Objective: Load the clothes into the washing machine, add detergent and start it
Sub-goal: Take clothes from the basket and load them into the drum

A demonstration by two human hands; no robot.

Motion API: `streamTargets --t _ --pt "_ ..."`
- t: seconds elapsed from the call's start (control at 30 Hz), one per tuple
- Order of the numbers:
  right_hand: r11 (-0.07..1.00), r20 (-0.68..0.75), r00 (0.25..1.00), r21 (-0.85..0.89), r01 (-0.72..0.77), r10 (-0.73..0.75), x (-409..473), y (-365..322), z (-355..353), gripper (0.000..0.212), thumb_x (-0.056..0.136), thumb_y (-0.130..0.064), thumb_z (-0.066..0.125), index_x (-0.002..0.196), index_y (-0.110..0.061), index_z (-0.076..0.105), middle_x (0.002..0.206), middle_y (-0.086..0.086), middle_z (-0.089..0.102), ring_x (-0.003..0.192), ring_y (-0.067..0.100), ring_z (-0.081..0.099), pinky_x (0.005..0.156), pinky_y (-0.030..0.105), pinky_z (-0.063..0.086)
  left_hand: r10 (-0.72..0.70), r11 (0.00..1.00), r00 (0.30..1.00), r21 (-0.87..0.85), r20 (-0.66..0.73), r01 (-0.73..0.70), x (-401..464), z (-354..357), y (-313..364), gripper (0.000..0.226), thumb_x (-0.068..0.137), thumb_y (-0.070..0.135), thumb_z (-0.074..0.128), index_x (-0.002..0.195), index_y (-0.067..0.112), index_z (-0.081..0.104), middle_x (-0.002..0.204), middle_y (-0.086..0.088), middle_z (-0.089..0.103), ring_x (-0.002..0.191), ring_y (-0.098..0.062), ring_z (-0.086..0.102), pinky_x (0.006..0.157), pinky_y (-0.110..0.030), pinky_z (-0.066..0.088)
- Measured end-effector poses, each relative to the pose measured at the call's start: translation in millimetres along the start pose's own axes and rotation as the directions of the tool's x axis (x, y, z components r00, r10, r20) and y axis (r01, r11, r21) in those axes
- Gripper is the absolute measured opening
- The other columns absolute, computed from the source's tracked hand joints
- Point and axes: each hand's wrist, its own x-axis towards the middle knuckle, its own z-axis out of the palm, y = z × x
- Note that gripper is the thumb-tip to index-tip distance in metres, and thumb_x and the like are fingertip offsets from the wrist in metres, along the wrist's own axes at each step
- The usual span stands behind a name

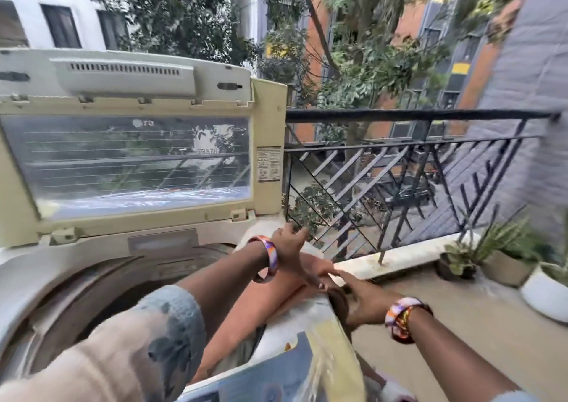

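Across the left half of the frame the washing machine (37,278) is standing with its lid (129,162) folded upright against the back, which is leaving the drum (92,288) open for loading from above; the clear panel of the lid is facing the person, so the drum mouth is unobstructed. At the lower left a sleeved forearm is crossing over the drum opening. In the lower centre an orange garment (246,309) is lying draped over the right rim of the machine, partly hanging inside the drum and partly running up along the rim, seemingly midway through being fed in. The left hand (289,245), wearing a coloured bangle (267,260), is reaching over the far right corner of the machine with its fingers spread and relaxed, gripping nothing that I can see; it is probably steadying or sweeping the cloth inward. Just right of centre the right hand (365,300) is pressing at the upper end of the garment on the machine's edge; motion blur is hiding the fingertips, so I cannot tell whether it is pinching the cloth or only pushing it. To the right a black railing (415,115) is bounding the balcony, and potted plants (504,248) are sitting at the far right on the floor. No detergent is showing.
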Motion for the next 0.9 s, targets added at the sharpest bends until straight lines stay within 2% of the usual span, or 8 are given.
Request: streamTargets --t 0.1,0.27,0.5,0.63,0.7,0.77,0.83,0.9 --pt "0.997 0.019 0.998 0.065 0.052 -0.053 -3.3 8.5 32.6 0.089 0.072 -0.017 0.073 0.139 -0.035 0.017 0.133 -0.003 0.051 0.121 0.013 0.049 0.097 0.018 0.044 -0.023 0.988 0.998 0.152 0.065 0.012 9.9 23.5 9.7 0.108 0.065 0.063 0.069 0.147 0.017 0.016 0.153 -0.024 0.009 0.143 -0.04 0.006 0.117 -0.046 0.014" --pt "0.946 -0.135 0.991 0.324 0.028 0.017 21.0 28.1 76.5 0.113 0.049 -0.097 0.029 0.144 -0.036 0.023 0.143 -0.002 0.044 0.131 0.015 0.042 0.109 0.032 0.034 -0.009 0.994 0.999 0.113 0.033 0.005 16.8 25.6 -6.4 0.099 0.056 0.067 0.071 0.137 0.027 0.033 0.144 -0.012 0.028 0.129 -0.036 0.035 0.109 -0.043 0.035" --pt "0.97 -0.144 0.983 0.232 -0.077 0.113 48.9 29.1 75.0 0.085 0.071 -0.046 0.054 0.147 -0.029 0.018 0.143 0.013 0.041 0.127 0.03 0.046 0.106 0.04 0.038 0.019 0.996 1.0 0.086 -0.015 -0.018 15.9 18.5 -7.8 0.087 0.053 0.061 0.077 0.126 0.026 0.048 0.12 -0.008 0.045 0.106 -0.031 0.051 0.097 -0.033 0.043" --pt "0.974 -0.11 0.983 0.186 -0.126 0.148 67.3 31.2 64.0 0.079 0.082 -0.024 0.064 0.145 -0.012 0.018 0.142 0.01 0.041 0.126 0.025 0.046 0.096 0.021 0.037 0.045 0.998 0.997 0.034 -0.06 -0.043 21.2 19.3 -14.3 0.085 0.048 0.058 0.082 0.121 0.026 0.052 0.111 -0.008 0.05 0.099 -0.029 0.055 0.09 -0.031 0.048" --pt "0.973 -0.081 0.992 0.218 -0.08 0.1 75.4 30.8 60.5 0.118 0.063 -0.06 0.072 0.147 -0.009 0.007 0.136 0.0 0.043 0.124 0.022 0.047 0.09 0.015 0.033 0.046 0.999 0.998 0.01 -0.052 -0.045 24.1 19.2 -15.9 0.083 0.047 0.055 0.083 0.118 0.025 0.052 0.11 -0.008 0.049 0.097 -0.028 0.054 0.089 -0.032 0.049" --pt "0.97 -0.056 0.997 0.243 -0.032 0.047 95.9 43.2 68.3 0.162 0.019 -0.097 0.04 0.147 -0.013 -0.011 0.126 -0.006 0.044 0.119 0.02 0.05 0.098 0.018 0.034 0.031 0.999 0.999 -0.009 -0.039 -0.032 27.3 17.2 -16.2 0.082 0.047 0.051 0.085 0.116 0.024 0.051 0.11 -0.008 0.047 0.096 -0.027 0.054 0.089 -0.031 0.049" --pt "0.972 -0.014 0.998 0.228 -0.05 0.055 109.5 50.5 71.3 0.153 0.017 -0.093 0.051 0.145 -0.026 -0.002 0.123 -0.002 0.054 0.113 0.02 0.054 0.094 0.02 0.038 0.017 1.0 0.999 -0.013 -0.028 -0.017 30.1 15.3 -16.1 0.083 0.049 0.049 0.086 0.119 0.023 0.05 0.111 -0.007 0.047 0.097 -0.025 0.053 0.086 -0.027 0.047" --pt "0.988 -0.022 0.996 0.13 -0.081 0.085 105.4 43.3 64.7 0.108 0.058 -0.059 0.069 0.145 -0.028 0.013 0.127 0.007 0.058 0.115 0.026 0.056 0.088 0.024 0.043 0.014 1.0 1.0 -0.008 -0.025 -0.014 30.9 14.3 -14.9 0.083 0.05 0.047 0.086 0.12 0.021 0.05 0.113 -0.007 0.047 0.099 -0.025 0.053 0.086 -0.026 0.045"
